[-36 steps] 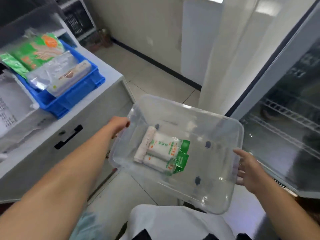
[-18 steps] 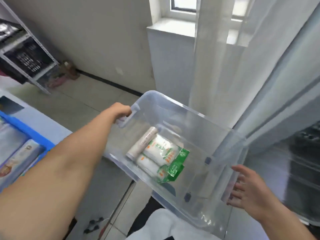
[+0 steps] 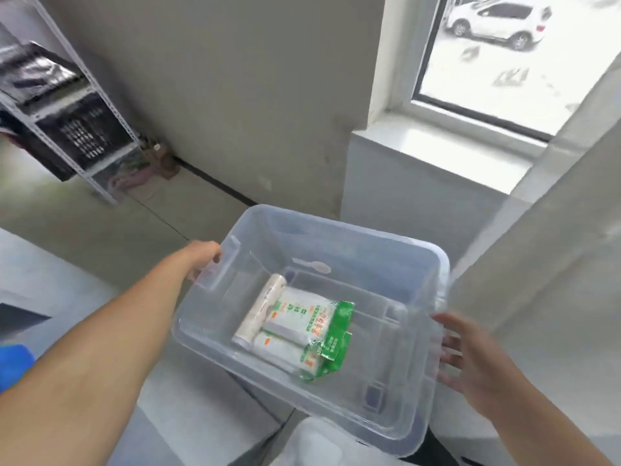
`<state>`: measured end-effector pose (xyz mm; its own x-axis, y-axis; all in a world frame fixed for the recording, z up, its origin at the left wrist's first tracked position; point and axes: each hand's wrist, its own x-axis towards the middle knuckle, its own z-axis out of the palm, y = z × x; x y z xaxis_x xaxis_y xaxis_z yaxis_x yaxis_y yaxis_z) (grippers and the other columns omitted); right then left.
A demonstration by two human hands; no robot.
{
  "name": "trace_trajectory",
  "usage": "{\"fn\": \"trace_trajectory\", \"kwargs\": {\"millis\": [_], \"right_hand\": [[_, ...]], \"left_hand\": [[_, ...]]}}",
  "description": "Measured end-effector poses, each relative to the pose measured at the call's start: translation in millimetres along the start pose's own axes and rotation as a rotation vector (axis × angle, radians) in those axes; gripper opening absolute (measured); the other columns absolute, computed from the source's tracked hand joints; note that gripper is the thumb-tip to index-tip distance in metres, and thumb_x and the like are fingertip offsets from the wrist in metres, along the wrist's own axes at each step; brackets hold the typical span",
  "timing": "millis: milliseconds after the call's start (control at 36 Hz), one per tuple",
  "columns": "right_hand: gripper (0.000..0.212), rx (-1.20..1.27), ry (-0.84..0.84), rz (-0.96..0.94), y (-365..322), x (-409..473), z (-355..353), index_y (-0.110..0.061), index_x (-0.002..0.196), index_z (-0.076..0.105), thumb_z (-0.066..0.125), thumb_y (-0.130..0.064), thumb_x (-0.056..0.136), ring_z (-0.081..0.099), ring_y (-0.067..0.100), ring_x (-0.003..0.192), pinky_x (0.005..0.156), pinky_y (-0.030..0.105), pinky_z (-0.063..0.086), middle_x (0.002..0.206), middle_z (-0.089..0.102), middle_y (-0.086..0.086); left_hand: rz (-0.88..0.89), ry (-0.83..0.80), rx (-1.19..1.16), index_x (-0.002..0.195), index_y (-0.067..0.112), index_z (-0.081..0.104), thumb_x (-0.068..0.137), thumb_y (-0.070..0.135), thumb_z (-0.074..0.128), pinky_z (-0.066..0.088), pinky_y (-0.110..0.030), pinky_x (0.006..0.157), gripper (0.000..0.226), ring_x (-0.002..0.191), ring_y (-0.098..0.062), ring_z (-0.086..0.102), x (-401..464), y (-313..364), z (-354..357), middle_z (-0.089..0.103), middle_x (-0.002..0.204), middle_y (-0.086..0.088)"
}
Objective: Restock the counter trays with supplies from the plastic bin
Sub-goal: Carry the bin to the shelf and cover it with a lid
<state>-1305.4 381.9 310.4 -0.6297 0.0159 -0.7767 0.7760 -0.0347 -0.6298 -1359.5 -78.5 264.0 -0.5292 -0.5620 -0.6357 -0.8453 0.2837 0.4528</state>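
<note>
The clear plastic bin [image 3: 336, 297] sits in the centre of the frame, carried in the air and tipped slightly down toward the lower right. The left hand [image 3: 205, 260] is curled over the handle lip at the bin's left end, holding it. The right hand [image 3: 470, 354] presses the right end wall with fingers spread and flat, more a support than a closed grasp.

On the bin's floor lie the remaining supplies: a plain pale roll [image 3: 260, 312] and, touching it, two white rolls in green-edged wrappers [image 3: 302, 327], all bunched left of centre. Only a blue corner [image 3: 15, 363] of what looks like a counter tray peeks in at the lower left edge, over the grey worktop [image 3: 50, 280].

Judging by that, the bin needs to come toward the lower left, to the trays. To do it well, level the bin so the rolls do not slide into the low corner, get the right fingers hooked under the rim instead of flat against the wall, and set it down on the worktop before reaching in.
</note>
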Motion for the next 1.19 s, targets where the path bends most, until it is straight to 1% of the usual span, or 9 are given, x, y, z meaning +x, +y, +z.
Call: {"fn": "trace_trajectory", "kwargs": {"millis": [111,250,306,417,556,750,889,1028,1194], "right_hand": [[0.021,-0.052,-0.062,0.009,-51,64,43,-0.016,0.089,0.063,0.068,-0.033,0.077,0.053,0.021,0.064,0.059,0.032,0.042,0.078,0.055,0.005],[0.025,-0.124,-0.177,0.041,-113,154,109,-0.023,0.093,0.065,0.068,-0.037,0.072,0.055,0.021,0.073,0.063,0.032,0.04,0.083,0.059,0.0],[0.029,-0.155,-0.205,0.02,-133,183,141,-0.025,0.101,0.065,0.067,-0.038,0.075,0.058,0.02,0.077,0.065,0.034,0.041,0.088,0.063,-0.003],[0.032,-0.236,-0.25,-0.026,-177,231,205,-0.026,0.107,0.064,0.066,-0.039,0.077,0.057,0.023,0.101,0.084,0.039,0.041,0.106,0.062,-0.004],[0.021,-0.373,-0.371,0.014,-256,283,305,-0.021,0.099,0.066,0.064,-0.033,0.081,0.059,0.022,0.078,0.067,0.033,0.039,0.089,0.066,0.002],[0.017,-0.581,-0.495,-0.051,-327,333,473,-0.024,0.092,0.064,0.058,-0.038,0.085,0.056,0.021,0.076,0.064,0.032,0.037,0.091,0.062,0.004],[0.022,-0.687,-0.48,-0.087,-359,348,592,-0.021,0.091,0.062,0.062,-0.041,0.082,0.052,0.024,0.079,0.075,0.035,0.039,0.09,0.058,0.006],[0.016,-0.686,-0.469,-0.146,-397,339,694,-0.017,0.083,0.062,0.061,-0.033,0.085,0.053,0.023,0.066,0.06,0.03,0.039,0.08,0.057,0.006],[0.014,-0.658,-0.46,-0.221,-434,338,803,-0.02,0.083,0.061,0.059,-0.033,0.087,0.053,0.02,0.066,0.06,0.029,0.039,0.079,0.058,0.003]], "left_hand": [[-0.067,0.057,-0.067,0.104,0.001,0.058,0.073,0.011,0.057,0.045,-0.036,0.071,0.033,0.074,-0.029,0.055,46,1,-26,0.054,0.098,-0.017],[-0.218,0.161,-0.185,0.078,0.008,0.056,0.07,0.007,0.056,0.04,-0.034,0.063,0.009,0.068,-0.025,0.045,90,2,-55,0.046,0.082,-0.013],[-0.288,0.173,-0.239,0.082,0.009,0.056,0.072,0.006,0.054,0.042,-0.032,0.061,0.01,0.064,-0.024,0.045,100,4,-69,0.045,0.08,-0.013],[-0.413,0.199,-0.326,0.104,0.006,0.059,0.076,0.007,0.054,0.052,-0.047,0.089,0.029,0.092,-0.03,0.052,121,3,-101,0.052,0.101,-0.014],[-0.477,0.318,-0.481,0.102,0.006,0.061,0.08,0.011,0.056,0.044,-0.036,0.081,0.023,0.087,-0.027,0.048,140,1,-149,0.05,0.095,-0.013],[-0.557,0.38,-0.716,0.077,0.01,0.055,0.083,0.005,0.053,0.041,-0.027,0.062,0.008,0.072,-0.024,0.052,199,-26,-213,0.051,0.079,-0.01],[-0.56,0.371,-0.789,0.075,0.011,0.052,0.081,0.002,0.051,0.038,-0.025,0.064,0.011,0.072,-0.026,0.048,279,-44,-260,0.046,0.079,-0.012],[-0.529,0.308,-0.883,0.077,0.005,0.058,0.081,0.005,0.054,0.044,-0.032,0.069,0.006,0.065,-0.028,0.053,344,-50,-322,0.052,0.071,-0.014],[-0.47,0.303,-0.948,0.099,0.001,0.064,0.085,0.006,0.055,0.047,-0.034,0.078,0.017,0.086,-0.032,0.061,421,-48,-408,0.061,0.1,-0.018]]}}
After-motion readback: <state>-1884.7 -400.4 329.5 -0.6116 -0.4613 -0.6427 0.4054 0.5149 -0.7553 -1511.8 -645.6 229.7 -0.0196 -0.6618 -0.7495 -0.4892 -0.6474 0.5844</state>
